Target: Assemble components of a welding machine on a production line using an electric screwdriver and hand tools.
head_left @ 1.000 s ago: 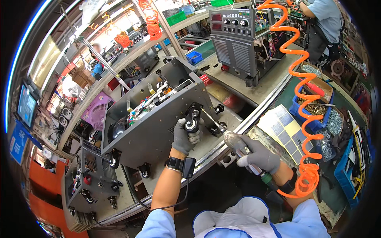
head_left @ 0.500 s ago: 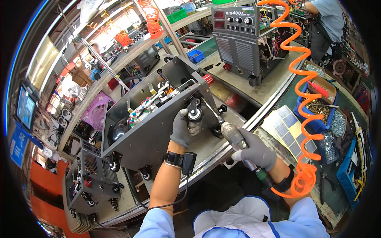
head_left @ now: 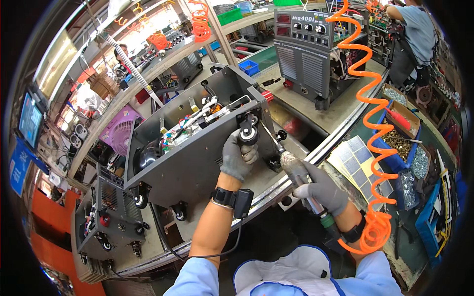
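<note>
On the desk (head_left: 196, 217), the case (head_left: 190, 165) is already carrying three wheels (head_left: 140, 197), the left hand (head_left: 238, 155) is clasping the fourth wheel (head_left: 248, 135) at its corner, and the right hand (head_left: 322, 188), wrapped around the driver (head_left: 295, 167), is aiming there, so seemingly only this fastening is remaining.

Overall: bright, fairly even
Upper left: whitish glare, far detail washed out
Screen (head_left: 30, 119): glowing pale blue
Tool (head_left: 295, 170): fairly crisp
Floor (head_left: 276, 229): deep shadow below the bench (head_left: 269, 196)
Rim: strong fisheye bending, black corners
</note>
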`<control>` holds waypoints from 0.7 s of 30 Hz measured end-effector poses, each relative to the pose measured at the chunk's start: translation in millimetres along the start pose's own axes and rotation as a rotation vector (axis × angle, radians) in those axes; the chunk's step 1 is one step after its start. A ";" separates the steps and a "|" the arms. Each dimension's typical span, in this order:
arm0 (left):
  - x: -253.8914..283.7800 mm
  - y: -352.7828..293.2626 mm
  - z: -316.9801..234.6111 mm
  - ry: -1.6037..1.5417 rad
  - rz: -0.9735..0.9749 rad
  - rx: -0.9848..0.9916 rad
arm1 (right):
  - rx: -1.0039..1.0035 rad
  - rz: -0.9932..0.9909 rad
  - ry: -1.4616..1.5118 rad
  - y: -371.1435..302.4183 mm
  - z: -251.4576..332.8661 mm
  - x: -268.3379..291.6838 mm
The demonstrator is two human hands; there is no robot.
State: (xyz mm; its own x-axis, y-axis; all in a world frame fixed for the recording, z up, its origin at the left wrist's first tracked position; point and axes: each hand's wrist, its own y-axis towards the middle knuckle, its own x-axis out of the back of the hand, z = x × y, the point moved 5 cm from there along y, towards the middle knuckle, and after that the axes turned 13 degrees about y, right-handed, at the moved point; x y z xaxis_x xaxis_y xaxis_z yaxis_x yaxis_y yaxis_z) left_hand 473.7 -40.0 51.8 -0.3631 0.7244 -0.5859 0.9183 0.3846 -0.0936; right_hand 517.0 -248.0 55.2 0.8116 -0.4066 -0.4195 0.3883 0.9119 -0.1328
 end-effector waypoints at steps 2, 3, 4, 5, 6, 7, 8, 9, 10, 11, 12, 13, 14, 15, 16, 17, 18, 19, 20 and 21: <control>-1.7 -0.8 1.2 -0.007 0.002 0.031 | -0.009 -0.025 0.006 -0.6 1.7 1.3; -1.7 -1.4 0.8 -0.004 -0.009 0.013 | -0.005 -0.009 0.012 -0.4 2.5 0.7; -1.8 -2.1 2.1 -0.028 -0.015 0.024 | -0.031 -0.016 0.026 -0.3 1.7 1.6; -2.3 -2.8 4.2 -0.062 -0.007 0.049 | -0.062 -0.043 0.032 -0.6 0.1 3.4; -1.6 -3.3 4.3 -0.053 -0.023 0.035 | -0.060 -0.021 0.039 0.1 -0.1 2.2; -1.0 -3.8 5.2 -0.014 -0.035 0.034 | -0.041 -0.016 0.051 0.4 0.5 1.8; -1.2 -4.0 6.4 0.015 -0.027 0.044 | -0.027 -0.044 0.060 0.8 0.8 2.7; -0.1 -4.1 6.5 0.025 -0.048 0.031 | -0.023 -0.011 0.061 1.1 0.9 0.6; 0.2 -4.0 7.1 0.027 -0.050 0.032 | -0.006 -0.016 0.061 1.0 1.7 0.3; -0.2 -3.6 8.5 0.025 -0.040 0.049 | 0.009 -0.037 0.059 1.0 2.5 0.8; 0.6 -3.3 8.1 0.028 -0.052 0.032 | 0.011 -0.022 0.061 0.5 3.4 0.1; 1.1 -2.9 9.0 0.015 -0.056 0.039 | -0.003 -0.017 0.051 0.3 3.4 -0.1; 1.1 -2.4 10.5 -0.005 -0.058 0.062 | -0.006 -0.031 0.040 0.1 3.9 0.6; 1.4 -1.5 9.9 0.003 -0.058 0.044 | -0.012 -0.013 0.040 0.2 4.3 0.1; 2.1 -1.1 10.3 0.002 -0.076 0.037 | -0.012 -0.021 0.030 0.4 4.6 0.5; 2.3 -0.6 11.2 -0.004 -0.077 0.044 | 0.007 -0.032 0.023 0.7 5.6 1.3; 3.1 -0.3 11.1 0.000 -0.092 0.031 | -0.012 -0.032 0.020 1.5 4.3 1.1; 3.5 0.0 11.7 -0.014 -0.097 0.035 | 0.020 -0.018 0.004 2.5 5.3 0.1; 2.8 0.5 12.8 -0.035 -0.081 0.051 | 0.060 -0.026 -0.023 2.9 6.8 0.4; 3.8 0.9 12.4 -0.030 -0.099 0.040 | 0.054 -0.009 -0.013 3.4 5.8 -0.7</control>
State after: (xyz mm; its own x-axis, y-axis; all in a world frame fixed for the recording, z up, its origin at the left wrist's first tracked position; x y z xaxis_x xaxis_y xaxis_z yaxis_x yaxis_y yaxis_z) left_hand 475.1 -44.0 39.5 -0.4479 0.6666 -0.5958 0.8840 0.4298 -0.1837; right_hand 520.3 -244.9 60.2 0.8135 -0.4154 -0.4069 0.4178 0.9043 -0.0879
